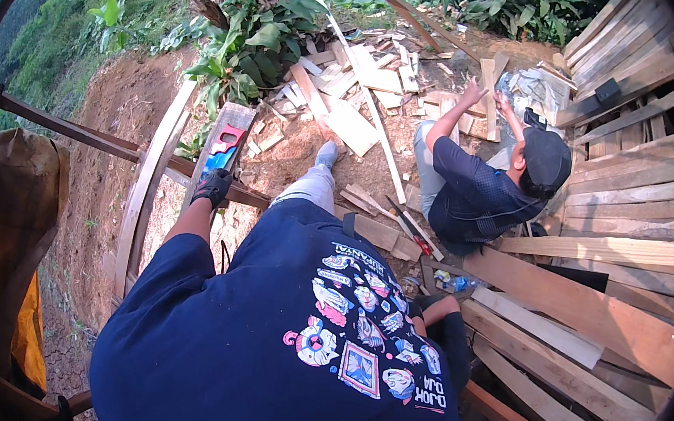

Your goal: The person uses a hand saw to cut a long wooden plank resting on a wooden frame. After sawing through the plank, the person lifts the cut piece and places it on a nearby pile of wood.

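Now our left hand [213, 187] is at the edge of a plank [237, 115] by the saw [229, 137], soil [278, 164] beside, its fingers' hold unclear, our right hand hidden.

Left of centre, the dark gloved left hand [212, 188] is showing mainly its back; its fingers are blending together, so their grip is remaining unclear. It is sitting against a red-and-blue hand tool [230, 137], whose exact kind is staying uncertain. Near the lower centre, the navy shirt [259, 310] is hiding part of a bare forearm [442, 308] and the hand belonging to it. In the upper right, the co-worker's fingers [474, 89] are appearing too small to count. The brown tarp [0, 214] at left and the stacked planks [646, 196] at right are disappearing into the black rim.
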Demonstrator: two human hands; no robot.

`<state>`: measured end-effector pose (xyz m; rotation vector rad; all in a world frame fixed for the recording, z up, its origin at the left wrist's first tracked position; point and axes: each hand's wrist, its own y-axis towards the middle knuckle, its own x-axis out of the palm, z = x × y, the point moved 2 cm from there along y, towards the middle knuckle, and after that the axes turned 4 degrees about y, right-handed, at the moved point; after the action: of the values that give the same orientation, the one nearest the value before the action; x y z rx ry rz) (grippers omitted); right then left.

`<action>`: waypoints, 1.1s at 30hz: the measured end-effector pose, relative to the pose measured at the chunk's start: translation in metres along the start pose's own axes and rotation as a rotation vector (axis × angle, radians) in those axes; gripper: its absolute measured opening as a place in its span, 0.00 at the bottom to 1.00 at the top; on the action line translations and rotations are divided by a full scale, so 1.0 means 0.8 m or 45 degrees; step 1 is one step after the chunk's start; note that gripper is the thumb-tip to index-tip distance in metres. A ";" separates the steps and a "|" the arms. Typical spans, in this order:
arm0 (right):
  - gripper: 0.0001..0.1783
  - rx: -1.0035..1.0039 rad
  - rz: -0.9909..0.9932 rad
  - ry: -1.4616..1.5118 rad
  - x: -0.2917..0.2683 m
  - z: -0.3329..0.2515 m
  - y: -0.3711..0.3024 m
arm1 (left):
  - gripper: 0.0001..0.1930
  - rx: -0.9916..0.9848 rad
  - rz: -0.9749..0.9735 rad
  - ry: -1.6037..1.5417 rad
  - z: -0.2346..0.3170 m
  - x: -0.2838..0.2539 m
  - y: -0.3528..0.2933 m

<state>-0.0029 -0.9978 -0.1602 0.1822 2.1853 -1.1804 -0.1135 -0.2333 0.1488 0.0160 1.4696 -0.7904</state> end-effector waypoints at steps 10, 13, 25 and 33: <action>0.26 0.009 -0.272 -0.161 -0.278 -0.103 0.043 | 0.31 -0.689 0.225 -0.204 -0.162 -0.006 -0.011; 0.24 0.081 -0.087 -0.265 -0.315 -0.126 0.063 | 0.40 -0.668 0.064 -0.161 -0.121 -0.016 0.065; 0.16 -0.165 -0.309 -0.867 -0.579 -0.350 0.288 | 0.66 -1.055 -0.626 -0.266 -0.134 0.040 0.137; 0.20 0.230 -0.060 0.393 -0.779 -0.482 0.484 | 0.71 -1.021 -0.728 -0.412 -0.146 0.074 0.180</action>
<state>0.4617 -0.3584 0.0896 0.4156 2.3527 -1.4587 -0.1518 -0.0973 0.0150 -1.1260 1.3941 -0.5570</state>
